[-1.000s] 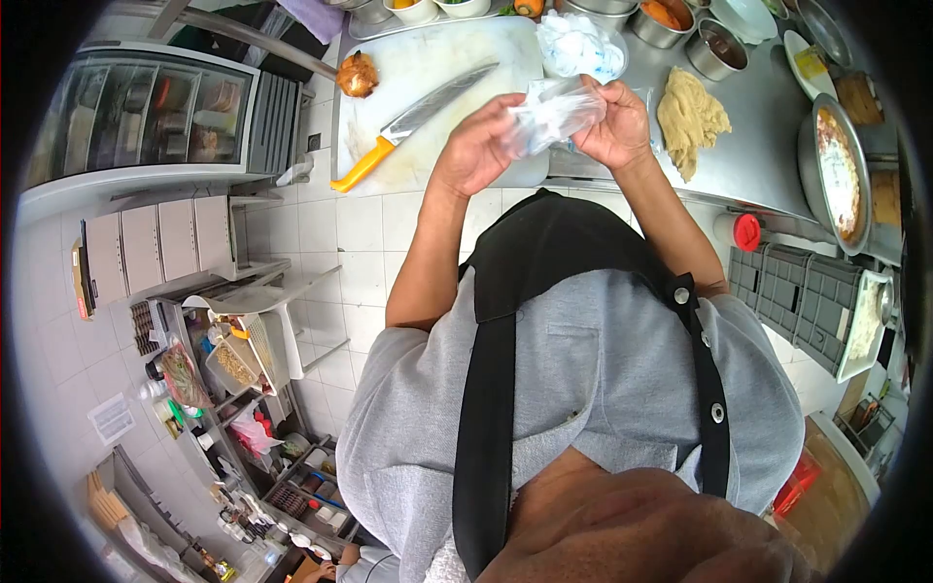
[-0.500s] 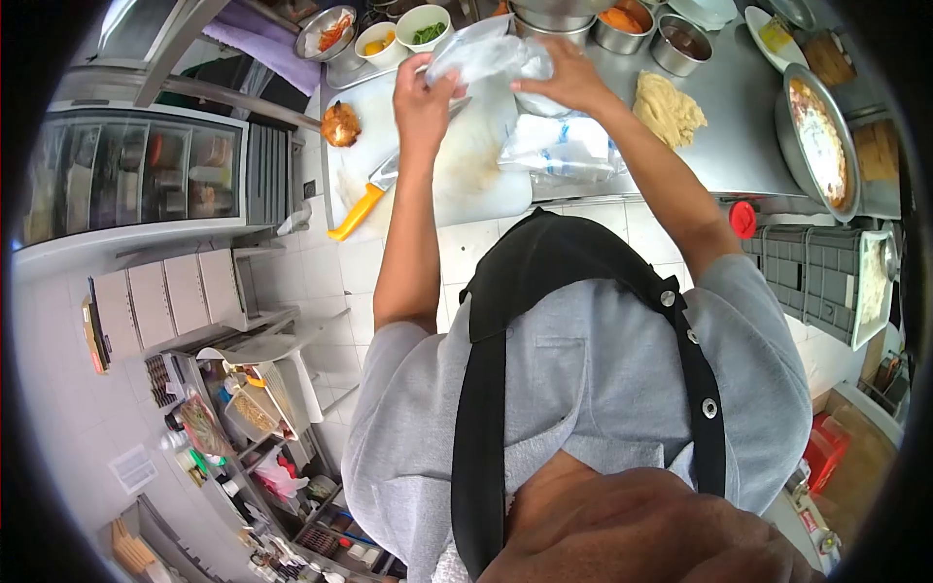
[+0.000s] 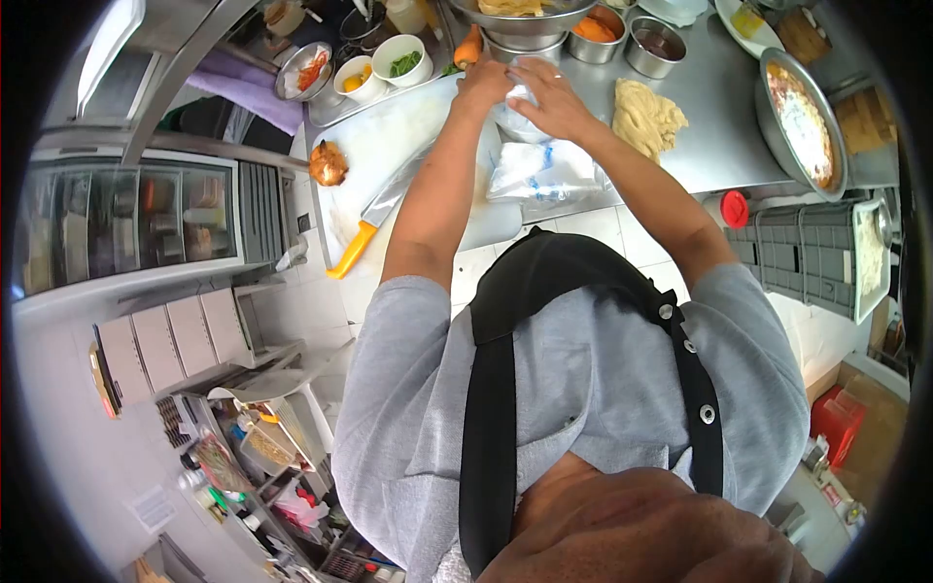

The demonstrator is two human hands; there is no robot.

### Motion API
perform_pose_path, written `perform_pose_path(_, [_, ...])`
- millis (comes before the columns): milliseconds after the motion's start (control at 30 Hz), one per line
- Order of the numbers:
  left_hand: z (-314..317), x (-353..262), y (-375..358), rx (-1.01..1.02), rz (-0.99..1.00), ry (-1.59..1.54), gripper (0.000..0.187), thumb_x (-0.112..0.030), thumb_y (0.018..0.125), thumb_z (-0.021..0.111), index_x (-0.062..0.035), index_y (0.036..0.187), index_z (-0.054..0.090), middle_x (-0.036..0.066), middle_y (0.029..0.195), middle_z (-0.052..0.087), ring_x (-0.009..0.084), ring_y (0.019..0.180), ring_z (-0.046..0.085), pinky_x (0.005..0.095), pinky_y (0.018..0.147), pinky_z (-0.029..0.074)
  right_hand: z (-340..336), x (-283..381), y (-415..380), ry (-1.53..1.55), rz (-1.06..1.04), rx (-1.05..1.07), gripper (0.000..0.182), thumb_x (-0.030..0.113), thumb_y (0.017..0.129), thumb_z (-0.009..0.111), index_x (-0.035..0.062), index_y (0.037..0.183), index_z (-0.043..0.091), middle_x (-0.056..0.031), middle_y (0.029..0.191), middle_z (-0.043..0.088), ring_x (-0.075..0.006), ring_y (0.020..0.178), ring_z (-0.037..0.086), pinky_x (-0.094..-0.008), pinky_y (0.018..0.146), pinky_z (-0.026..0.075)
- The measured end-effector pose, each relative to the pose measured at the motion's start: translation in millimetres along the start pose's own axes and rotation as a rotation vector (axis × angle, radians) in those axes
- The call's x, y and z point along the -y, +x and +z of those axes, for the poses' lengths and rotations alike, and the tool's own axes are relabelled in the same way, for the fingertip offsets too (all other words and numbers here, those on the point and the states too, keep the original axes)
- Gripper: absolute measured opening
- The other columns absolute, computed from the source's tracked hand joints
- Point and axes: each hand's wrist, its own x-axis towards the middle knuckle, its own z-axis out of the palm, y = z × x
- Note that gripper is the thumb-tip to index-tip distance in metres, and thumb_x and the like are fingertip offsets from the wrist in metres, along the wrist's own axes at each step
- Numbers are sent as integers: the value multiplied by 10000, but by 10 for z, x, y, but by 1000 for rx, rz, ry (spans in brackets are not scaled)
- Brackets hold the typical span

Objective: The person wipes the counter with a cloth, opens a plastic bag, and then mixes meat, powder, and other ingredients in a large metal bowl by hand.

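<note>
My left hand [image 3: 483, 85] and my right hand [image 3: 546, 100] are close together at the far edge of the white cutting board [image 3: 384, 124]. Crumpled between them is a clear plastic bag [image 3: 518, 94], and the fingers of both hands close on it, partly hidden. Just beyond my left hand lies a carrot [image 3: 468, 47]. Below the hands, a white and blue plastic packet [image 3: 544, 171] rests at the board's right side. A knife with a yellow handle [image 3: 352, 251] lies on the board under my left forearm, near a brown onion [image 3: 328, 163].
A lump of dough [image 3: 646, 119] sits on the steel counter [image 3: 724, 136]. Behind are metal pots, one with orange contents [image 3: 595, 29], and white bowls, one holding chopped greens [image 3: 404, 64]. A large metal bowl [image 3: 802, 117] stands at the right edge.
My hands have come together, and the plastic bag that was stretched up between them is now bunched lower. The view has shifted, bringing the carrot into sight.
</note>
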Motion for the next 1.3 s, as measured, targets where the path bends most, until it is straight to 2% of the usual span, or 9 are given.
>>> perform_pose_path(133, [71,230,166,113,142,-160,396,-282,771,622,-61,1099,633,177,1214,547,295,1043,569,357,892,440,11,-89,220,145,423,486,696,551,776,473,4,1204,527,-221,1228,518,-333,1123,503,-379,942,389])
perform_pose_path(200, [81,192,-16,-185,162,-437,347,-248,813,599,-34,1085,629,158,1121,600,263,994,588,334,867,446,-4,-180,428,174,566,763,692,559,778,440,-13,1142,578,-235,1152,573,-340,1064,551,-375,911,415])
perform_pose_path(500, [-166,104,-1412,-394,250,-788,206,-119,866,586,-3,1027,637,64,996,656,115,889,593,248,810,453,332,16,387,-261,469,267,595,483,840,447,-34,1100,584,-221,1168,565,-323,1079,557,-425,920,424])
perform_pose_path(633, [-141,153,-1839,-319,197,-822,191,-113,867,584,-14,1019,644,67,982,662,111,864,588,260,793,461,-141,262,593,-180,538,331,675,529,745,561,-42,1106,580,-244,1177,553,-328,1096,549,-411,919,438])
perform_pose_path(800, [117,55,-2020,-224,377,-694,164,-102,856,581,-33,990,644,107,961,650,206,890,610,284,814,460,-24,-218,622,178,651,428,709,567,653,674,-10,1065,643,-185,1039,638,-267,1005,599,-339,856,454])
perform_pose_path(1033, [194,26,-2135,-178,508,-552,276,-130,815,623,-42,1076,611,141,1098,611,284,1012,582,319,865,453,-467,-79,519,-96,639,359,740,614,672,634,-38,1023,632,-250,1055,611,-348,1034,573,-397,862,455])
perform_pose_path(1100, [272,17,-2122,-195,521,-367,368,-157,784,644,-73,1138,592,147,1219,551,292,1172,478,422,1001,333,-457,-196,541,-141,592,429,765,630,677,614,-55,1017,631,-252,1052,614,-350,1042,568,-398,869,452])
perform_pose_path(1200, [571,88,-2035,-226,413,-63,357,-168,791,631,-109,1142,603,137,1310,487,266,1291,352,531,1080,140,-461,-291,436,72,544,91,617,567,698,642,-37,829,647,-197,868,652,-315,853,622,-364,773,483])
perform_pose_path(1300, [651,136,-1935,-138,376,-33,310,-154,806,616,-112,1113,611,126,1268,524,258,1267,386,532,1076,140,-771,-335,316,120,346,180,578,555,772,590,-6,908,628,-151,828,645,-254,793,619,-348,720,486])
